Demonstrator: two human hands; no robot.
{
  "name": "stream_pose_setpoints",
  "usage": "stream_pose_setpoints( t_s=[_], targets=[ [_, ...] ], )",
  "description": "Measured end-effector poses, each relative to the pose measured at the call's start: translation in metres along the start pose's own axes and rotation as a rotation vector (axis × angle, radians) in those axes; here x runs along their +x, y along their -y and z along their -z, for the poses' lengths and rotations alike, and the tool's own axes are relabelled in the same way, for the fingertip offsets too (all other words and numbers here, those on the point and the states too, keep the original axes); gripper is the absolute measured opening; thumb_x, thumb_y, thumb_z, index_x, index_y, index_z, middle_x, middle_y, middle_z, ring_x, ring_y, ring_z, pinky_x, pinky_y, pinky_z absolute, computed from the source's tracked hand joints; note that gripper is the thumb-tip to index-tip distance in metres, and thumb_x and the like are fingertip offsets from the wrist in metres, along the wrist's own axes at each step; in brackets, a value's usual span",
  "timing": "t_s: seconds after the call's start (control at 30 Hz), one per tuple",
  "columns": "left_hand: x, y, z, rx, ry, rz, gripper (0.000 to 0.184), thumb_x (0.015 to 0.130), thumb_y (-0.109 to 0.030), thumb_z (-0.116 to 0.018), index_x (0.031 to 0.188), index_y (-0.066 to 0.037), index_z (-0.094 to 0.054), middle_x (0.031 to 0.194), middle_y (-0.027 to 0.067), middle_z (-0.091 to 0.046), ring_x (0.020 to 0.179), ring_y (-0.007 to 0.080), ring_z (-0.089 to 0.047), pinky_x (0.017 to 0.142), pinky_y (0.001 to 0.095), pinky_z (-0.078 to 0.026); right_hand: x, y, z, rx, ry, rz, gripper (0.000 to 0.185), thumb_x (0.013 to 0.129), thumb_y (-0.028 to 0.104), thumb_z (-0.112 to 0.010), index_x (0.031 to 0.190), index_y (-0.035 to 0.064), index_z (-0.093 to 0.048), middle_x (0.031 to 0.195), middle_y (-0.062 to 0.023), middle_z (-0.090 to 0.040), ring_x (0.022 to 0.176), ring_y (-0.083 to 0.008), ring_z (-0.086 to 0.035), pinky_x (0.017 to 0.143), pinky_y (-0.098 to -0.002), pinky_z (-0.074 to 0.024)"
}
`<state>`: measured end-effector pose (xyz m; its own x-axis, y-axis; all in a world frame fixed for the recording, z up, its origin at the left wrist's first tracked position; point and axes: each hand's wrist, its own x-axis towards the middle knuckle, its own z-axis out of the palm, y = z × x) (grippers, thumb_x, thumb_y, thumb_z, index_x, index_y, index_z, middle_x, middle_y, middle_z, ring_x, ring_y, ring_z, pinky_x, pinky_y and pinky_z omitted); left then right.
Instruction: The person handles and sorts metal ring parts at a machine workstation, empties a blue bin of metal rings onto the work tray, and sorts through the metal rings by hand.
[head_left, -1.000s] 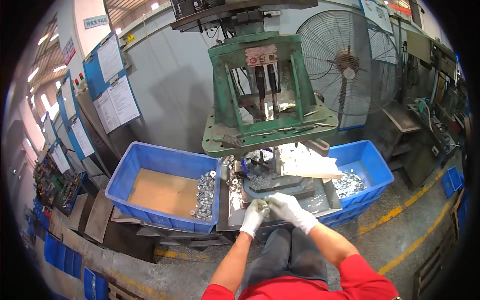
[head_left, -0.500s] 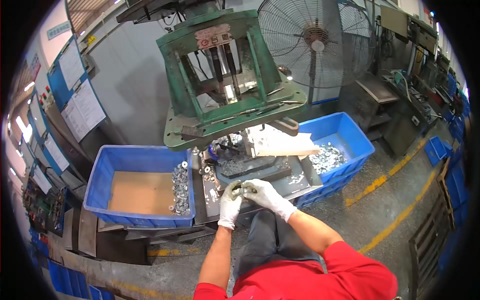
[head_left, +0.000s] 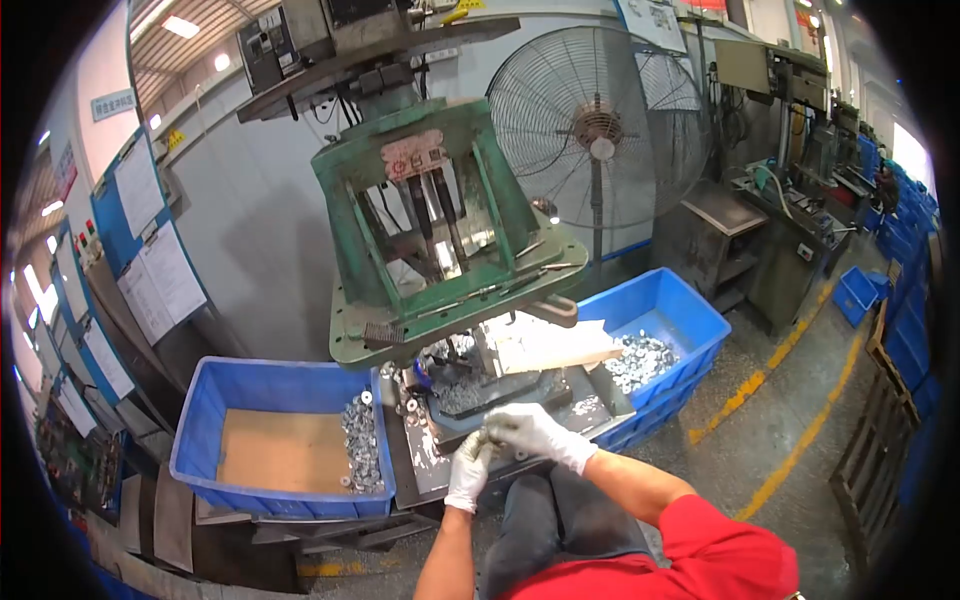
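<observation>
Both my hands wear whitish gloves with darkened fingertips and meet just in front of the green press (head_left: 465,290). My left hand (head_left: 470,470) is closed, its fingers pointing up toward the other hand. From the right, my right hand (head_left: 530,432) comes across with its fingers bent and pinched against the left fingertips. Whatever lies between the fingers is hidden or too small to name. Right behind the hands is the dark die block (head_left: 490,400) on the press's metal table (head_left: 425,465). Small metal rings (head_left: 412,405) and scraps lie left of the block.
On the left stands a blue bin (head_left: 280,500) with a cardboard sheet (head_left: 280,450) and small metal parts (head_left: 362,440). Another blue bin (head_left: 690,350) at right holds shiny parts (head_left: 640,360). A pale chute (head_left: 550,345) slopes toward it. Behind stands a large fan (head_left: 600,130).
The head view has tilted up, so the press and bins appear lower. My hands stay together; the right hand now sits slightly higher over the left fingertips.
</observation>
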<state>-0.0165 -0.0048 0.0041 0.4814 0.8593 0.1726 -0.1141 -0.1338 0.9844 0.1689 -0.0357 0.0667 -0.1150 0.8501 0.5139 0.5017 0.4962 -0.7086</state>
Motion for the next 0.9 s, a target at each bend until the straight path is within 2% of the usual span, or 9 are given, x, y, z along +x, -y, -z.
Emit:
stream_pose_setpoints(
  t_s=[0.07,0.27,0.4,0.57,0.67,0.73,0.8,0.87,0.9],
  targets=[
    [-0.002,0.002,0.003,0.086,-0.029,0.046,0.022,0.101,-0.006,-0.053,0.121,-0.001,-0.062,0.099,0.0049,-0.071,0.086,0.0142,-0.068,0.078,0.0283,-0.055,-0.005,0.010,-0.002,0.049,0.125,-0.234,0.025,0.090,0.024,-0.071,0.109,0.0072,-0.070,0.096,-0.0153,-0.071,0.087,-0.0318,-0.069,0.078,-0.0377,-0.0551],
    [-0.008,-0.023,-0.004,-0.081,-0.029,0.147,0.017,0.100,-0.004,-0.052,0.113,-0.002,-0.064,0.100,0.0049,-0.070,0.086,0.0132,-0.068,0.076,0.0290,-0.054,0.005,-0.007,0.011,-0.089,0.067,0.001,0.026,0.089,0.024,-0.071,0.109,0.0075,-0.071,0.094,-0.0151,-0.071,0.087,-0.0313,-0.070,0.079,-0.0360,-0.0554],
    [0.000,0.002,-0.004,0.445,-0.100,0.046,0.013,0.093,-0.012,-0.061,0.103,-0.007,-0.068,0.098,0.0106,-0.072,0.085,0.0238,-0.070,0.078,0.0348,-0.054,0.050,0.004,0.039,0.260,-0.326,-0.495,0.037,0.091,0.026,-0.072,0.118,0.0011,-0.069,0.104,-0.0122,-0.075,0.095,-0.0177,-0.070,0.084,-0.0331,-0.0543],
    [0.002,0.003,-0.018,0.876,-0.156,-0.151,0.012,0.090,-0.017,-0.062,0.097,-0.010,-0.068,0.099,0.0171,-0.070,0.093,0.0375,-0.067,0.081,0.0466,-0.053,0.086,-0.023,0.048,0.268,-0.161,-0.451,0.043,0.092,0.029,-0.070,0.126,0.0024,-0.067,0.117,-0.0113,-0.072,0.103,-0.0151,-0.065,0.092,-0.0297,-0.0500],
    [0.001,0.005,-0.018,0.876,-0.199,-0.171,0.010,0.090,-0.017,-0.061,0.096,-0.011,-0.067,0.098,0.0176,-0.069,0.093,0.0395,-0.066,0.080,0.0485,-0.053,0.095,-0.037,0.047,0.256,-0.155,-0.422,0.042,0.094,0.030,-0.066,0.127,0.0022,-0.066,0.118,-0.0134,-0.072,0.106,-0.0188,-0.066,0.095,-0.0311,-0.0491],
    [0.002,0.002,-0.020,0.877,-0.223,-0.136,0.010,0.090,-0.016,-0.061,0.097,-0.011,-0.066,0.097,0.0179,-0.069,0.092,0.0398,-0.066,0.080,0.0486,-0.052,0.103,-0.036,0.052,-0.017,-0.127,-0.416,0.038,0.095,0.029,-0.062,0.125,0.0052,-0.068,0.121,-0.0166,-0.070,0.112,-0.0298,-0.067,0.096,-0.0359,-0.0495],
    [0.004,0.004,-0.019,0.869,-0.215,-0.178,0.012,0.093,-0.014,-0.057,0.100,-0.010,-0.065,0.095,0.0193,-0.068,0.091,0.0412,-0.065,0.081,0.0498,-0.052,0.118,-0.108,0.033,-0.473,-0.165,0.070,0.033,0.095,0.035,-0.060,0.111,0.0090,-0.071,0.103,-0.0176,-0.073,0.101,-0.0351,-0.068,0.084,-0.0405,-0.0545],
    [0.007,0.014,-0.014,0.936,-0.170,-0.251,0.017,0.093,-0.010,-0.055,0.108,-0.011,-0.063,0.096,0.0191,-0.067,0.093,0.0405,-0.065,0.081,0.0503,-0.051,0.136,-0.063,0.046,-0.102,-0.110,-0.457,0.034,0.097,0.035,-0.059,0.112,0.0062,-0.071,0.094,-0.0193,-0.072,0.081,-0.0296,-0.067,0.075,-0.0373,-0.0511],
    [0.006,0.011,-0.014,0.941,-0.150,-0.203,0.018,0.093,-0.011,-0.056,0.109,-0.011,-0.064,0.097,0.0187,-0.067,0.093,0.0401,-0.065,0.081,0.0497,-0.052,0.130,-0.064,0.043,0.121,-0.196,-0.306,0.041,0.097,0.040,-0.059,0.112,0.0041,-0.070,0.093,-0.0195,-0.072,0.079,-0.0269,-0.065,0.076,-0.0348,-0.0499]
  ],
)
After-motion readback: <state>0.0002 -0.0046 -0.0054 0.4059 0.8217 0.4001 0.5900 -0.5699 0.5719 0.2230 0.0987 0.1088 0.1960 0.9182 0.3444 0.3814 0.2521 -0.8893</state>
